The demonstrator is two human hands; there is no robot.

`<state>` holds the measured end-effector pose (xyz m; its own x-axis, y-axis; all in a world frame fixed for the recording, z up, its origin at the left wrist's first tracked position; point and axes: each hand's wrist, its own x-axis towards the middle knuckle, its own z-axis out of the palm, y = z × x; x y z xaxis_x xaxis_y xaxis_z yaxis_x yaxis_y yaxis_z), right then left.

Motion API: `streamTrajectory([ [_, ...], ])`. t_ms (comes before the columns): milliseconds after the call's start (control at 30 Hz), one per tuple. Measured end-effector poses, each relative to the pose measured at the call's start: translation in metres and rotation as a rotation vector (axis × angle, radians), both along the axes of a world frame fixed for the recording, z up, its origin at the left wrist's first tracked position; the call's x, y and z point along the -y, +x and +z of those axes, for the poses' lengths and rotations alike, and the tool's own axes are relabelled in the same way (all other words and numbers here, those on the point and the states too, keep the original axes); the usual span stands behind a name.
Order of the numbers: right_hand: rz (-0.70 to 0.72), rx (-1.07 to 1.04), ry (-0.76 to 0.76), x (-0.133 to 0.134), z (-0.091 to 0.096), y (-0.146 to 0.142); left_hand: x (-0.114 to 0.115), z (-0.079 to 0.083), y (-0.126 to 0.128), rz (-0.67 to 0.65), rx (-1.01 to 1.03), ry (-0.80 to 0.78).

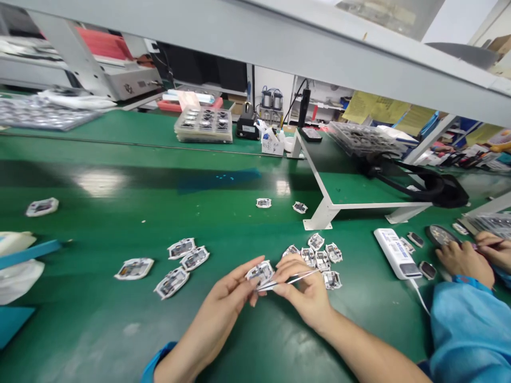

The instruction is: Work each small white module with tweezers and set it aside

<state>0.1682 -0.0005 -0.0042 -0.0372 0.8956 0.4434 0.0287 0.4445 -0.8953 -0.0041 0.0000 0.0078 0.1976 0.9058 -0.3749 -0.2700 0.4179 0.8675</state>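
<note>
Green bench [99,330] here, with our left hand [225,292] pinched on a small white-backed circuit module [259,273] just in front of the pile of matching modules [315,258], right hand [305,292] closed on fine tweezers [291,280] at it, probably to keep that tiny work steady.

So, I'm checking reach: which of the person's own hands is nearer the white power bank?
Right: the right hand, holding tweezers, sits left of the white power bank with a gap; the left hand, holding a small module, is farther left.
</note>
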Motion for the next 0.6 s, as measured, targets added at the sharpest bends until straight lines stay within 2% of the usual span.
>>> streamTrajectory([
  [200,-0.155,0.057,-0.038,-0.002,-0.001,0.005,-0.002,-0.006,-0.001,-0.089,-0.185,0.103],
  [433,-0.169,0.213,0.057,0.003,0.002,0.002,0.000,-0.016,-0.003,-0.120,-0.247,0.185],
  [600,-0.173,0.246,0.071,0.008,0.005,-0.002,0.003,-0.028,0.001,-0.117,-0.273,0.241],
])
